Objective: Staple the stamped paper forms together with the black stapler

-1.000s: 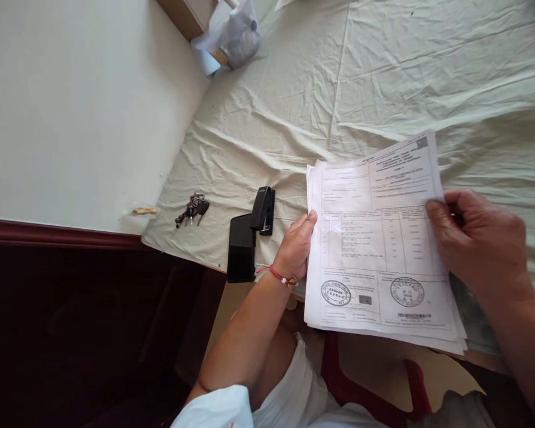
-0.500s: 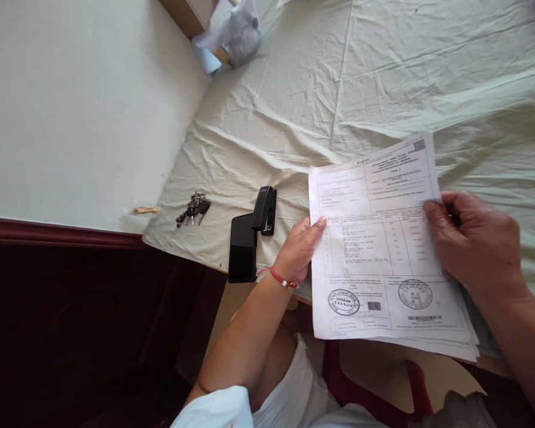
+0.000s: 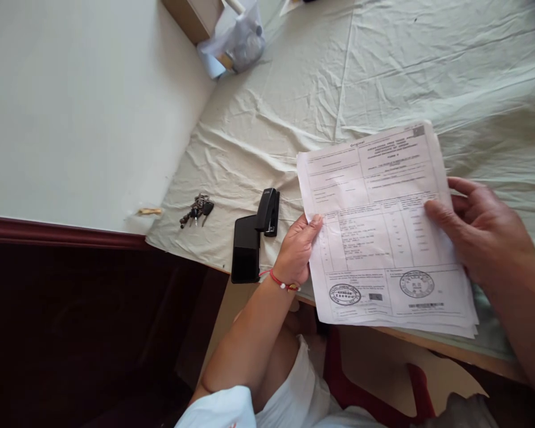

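Wrinkled pale cloth (image 3: 276, 119); left hand (image 3: 295, 252), right hand (image 3: 488, 229) pinching thin, rectangular printed papers (image 3: 370, 238)

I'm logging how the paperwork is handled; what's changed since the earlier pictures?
The papers have moved slightly forward and turned a little counterclockwise; the left hand now has its thumb further over them, and the right hand has spread its fingers slightly. Both hands still hold the papers. The stapler and keys stay put.

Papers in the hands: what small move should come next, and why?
Probably squaring the papers: sheets stick out unevenly at the lower right corner, and both edges are within reach, the left hand pinching one side and the right hand with its thumb over the other.
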Motion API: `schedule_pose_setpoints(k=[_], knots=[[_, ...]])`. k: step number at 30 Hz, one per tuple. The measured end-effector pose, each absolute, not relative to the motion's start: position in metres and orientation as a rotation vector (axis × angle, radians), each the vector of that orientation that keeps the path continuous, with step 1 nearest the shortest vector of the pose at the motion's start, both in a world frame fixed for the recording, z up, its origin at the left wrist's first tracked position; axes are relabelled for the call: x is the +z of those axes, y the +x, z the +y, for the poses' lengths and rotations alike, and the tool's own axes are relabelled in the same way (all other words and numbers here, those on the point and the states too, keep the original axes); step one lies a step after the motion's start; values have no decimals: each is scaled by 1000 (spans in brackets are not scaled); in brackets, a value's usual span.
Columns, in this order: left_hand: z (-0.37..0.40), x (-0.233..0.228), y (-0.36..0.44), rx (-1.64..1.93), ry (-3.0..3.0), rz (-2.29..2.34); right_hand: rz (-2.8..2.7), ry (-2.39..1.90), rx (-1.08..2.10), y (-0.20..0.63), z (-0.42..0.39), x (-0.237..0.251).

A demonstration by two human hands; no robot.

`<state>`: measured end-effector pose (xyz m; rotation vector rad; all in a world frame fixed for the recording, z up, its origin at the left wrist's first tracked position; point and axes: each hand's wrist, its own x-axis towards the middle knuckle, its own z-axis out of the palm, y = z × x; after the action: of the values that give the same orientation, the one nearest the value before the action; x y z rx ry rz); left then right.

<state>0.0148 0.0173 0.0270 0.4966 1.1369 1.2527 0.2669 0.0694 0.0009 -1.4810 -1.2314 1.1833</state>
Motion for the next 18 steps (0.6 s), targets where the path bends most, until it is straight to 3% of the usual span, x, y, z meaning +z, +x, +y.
schedule_pose_setpoints(k=[3,5,9,13,18], knots=[[18,24,15,1238,511,1141,-867,-1444,1668,269,69,10],[19,19,15,1235,551,1162,-792,-1470,1769,270,69,11],[18,21,9,1153,701,1291,-908,-1520,1714,271,67,4],[-3,55,-9,1139,971,1670,-1116,-1610,1594,271,67,-2],[-38,90,-98,1297,1106,2252,-1477,-1632,1348,270,68,-3]])
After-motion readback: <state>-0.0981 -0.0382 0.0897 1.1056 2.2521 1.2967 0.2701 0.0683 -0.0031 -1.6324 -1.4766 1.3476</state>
